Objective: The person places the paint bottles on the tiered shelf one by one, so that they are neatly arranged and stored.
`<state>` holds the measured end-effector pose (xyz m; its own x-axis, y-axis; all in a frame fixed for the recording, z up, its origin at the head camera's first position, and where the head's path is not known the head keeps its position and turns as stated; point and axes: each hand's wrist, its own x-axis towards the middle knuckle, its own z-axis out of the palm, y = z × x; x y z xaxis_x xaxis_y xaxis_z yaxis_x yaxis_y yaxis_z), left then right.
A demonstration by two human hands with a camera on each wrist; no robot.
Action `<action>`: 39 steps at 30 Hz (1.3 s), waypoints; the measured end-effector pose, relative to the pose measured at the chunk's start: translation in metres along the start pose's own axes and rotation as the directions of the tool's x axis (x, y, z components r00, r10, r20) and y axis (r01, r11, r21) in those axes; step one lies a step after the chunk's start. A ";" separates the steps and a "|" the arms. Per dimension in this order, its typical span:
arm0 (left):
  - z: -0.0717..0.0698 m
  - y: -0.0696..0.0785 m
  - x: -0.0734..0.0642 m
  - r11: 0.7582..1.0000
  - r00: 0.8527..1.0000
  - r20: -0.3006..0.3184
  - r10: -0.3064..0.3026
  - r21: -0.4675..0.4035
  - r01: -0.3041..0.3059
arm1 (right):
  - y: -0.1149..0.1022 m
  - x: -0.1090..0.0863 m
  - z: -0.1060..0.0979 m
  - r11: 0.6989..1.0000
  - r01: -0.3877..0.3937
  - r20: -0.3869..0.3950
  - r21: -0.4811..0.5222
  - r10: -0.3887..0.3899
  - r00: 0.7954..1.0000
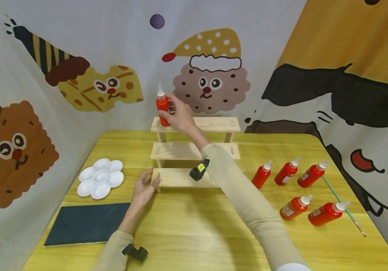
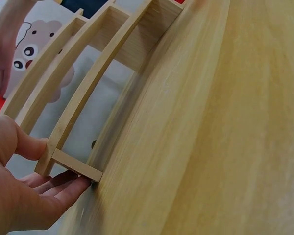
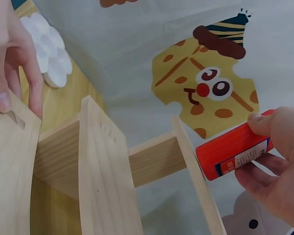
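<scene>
Red bottle pinched in a person's right hand, farther out than the left hand, which clasps the near corner of the wooden stand beneath the bottle.

My head feed looking forward and down over the table, my left wrist feed close, tilted, facing along the stepped shelf, my right wrist feed close, facing the printed cloth, the shelf in all three.
</scene>
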<state>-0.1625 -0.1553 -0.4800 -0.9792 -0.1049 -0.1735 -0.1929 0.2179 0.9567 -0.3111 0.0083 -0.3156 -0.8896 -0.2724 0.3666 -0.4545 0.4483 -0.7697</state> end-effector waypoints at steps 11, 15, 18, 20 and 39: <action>0.003 -0.001 0.001 1.000 1.000 -0.017 0.000 0.008 0.000 | 0.001 0.001 0.000 1.000 -0.019 0.066 -0.003 0.019 0.998; 0.004 -0.001 0.001 1.000 1.000 -0.017 -0.003 -0.001 0.003 | -0.002 -0.004 -0.007 0.999 -0.045 0.063 0.020 0.043 0.997; 0.004 0.000 0.000 1.000 1.000 -0.014 -0.003 0.001 0.003 | -0.005 -0.009 -0.015 0.999 -0.046 0.050 0.027 0.044 0.998; 0.004 0.000 0.000 1.000 1.000 -0.014 -0.003 0.000 0.003 | -0.007 -0.012 -0.022 0.999 -0.036 0.044 0.029 0.035 0.998; 0.002 -0.003 0.002 1.000 1.000 -0.014 -0.021 0.007 0.021 | -0.035 -0.048 -0.087 1.000 0.013 -0.053 0.020 -0.012 0.999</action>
<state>-0.1638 -0.1542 -0.4835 -0.9740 -0.1233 -0.1901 -0.2138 0.2228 0.9511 -0.2565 0.0794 -0.2607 -0.8854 -0.2324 0.4025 -0.4648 0.4277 -0.7753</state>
